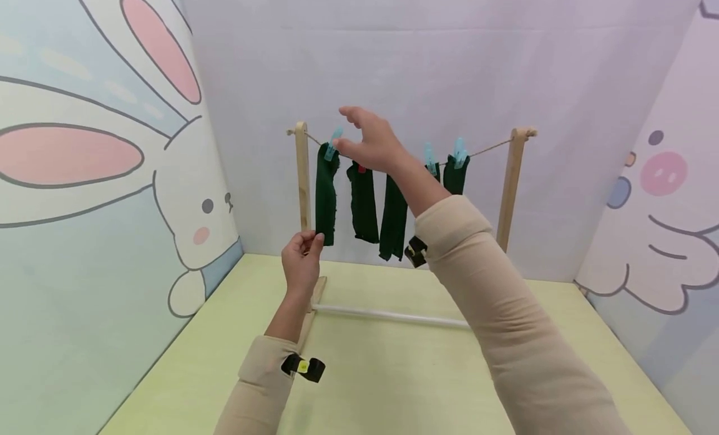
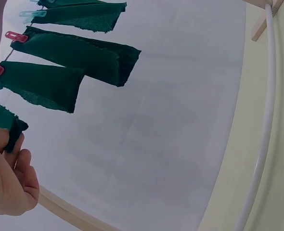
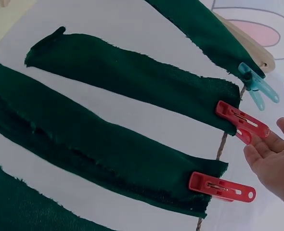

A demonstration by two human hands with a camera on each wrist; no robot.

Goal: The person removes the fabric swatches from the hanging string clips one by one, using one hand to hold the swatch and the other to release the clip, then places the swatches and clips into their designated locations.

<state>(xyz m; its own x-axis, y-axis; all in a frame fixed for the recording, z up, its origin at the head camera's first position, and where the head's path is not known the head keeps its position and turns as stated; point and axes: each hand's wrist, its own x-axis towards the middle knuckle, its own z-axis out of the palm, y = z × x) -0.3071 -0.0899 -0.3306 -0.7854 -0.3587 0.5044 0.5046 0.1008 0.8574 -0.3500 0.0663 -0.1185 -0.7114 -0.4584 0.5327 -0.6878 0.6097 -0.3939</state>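
Note:
Several dark green cloth strips hang from a thin rope (image 1: 490, 149). My left hand (image 1: 302, 263) pinches the bottom corner of the leftmost cloth strip (image 1: 326, 198) between thumb and fingers, as the left wrist view also shows. A light blue clothespin (image 3: 258, 86) clips that strip's top to the rope. Beside this clothespin, my right hand (image 1: 373, 138) is raised with its fingers spread and holds nothing. Red clothespins fasten the second strip (image 3: 132, 79) and third strip (image 3: 94, 139). In the head view my right hand and forearm hide part of the rope and some strips.
Wooden posts (image 1: 512, 191) hold the rope at both ends. A white rod (image 1: 387, 314) runs low across the pale yellow table (image 1: 382, 372). More blue clothespins (image 1: 460, 153) sit toward the right. Behind hangs a white cloth backdrop (image 1: 449, 67), with cartoon side panels.

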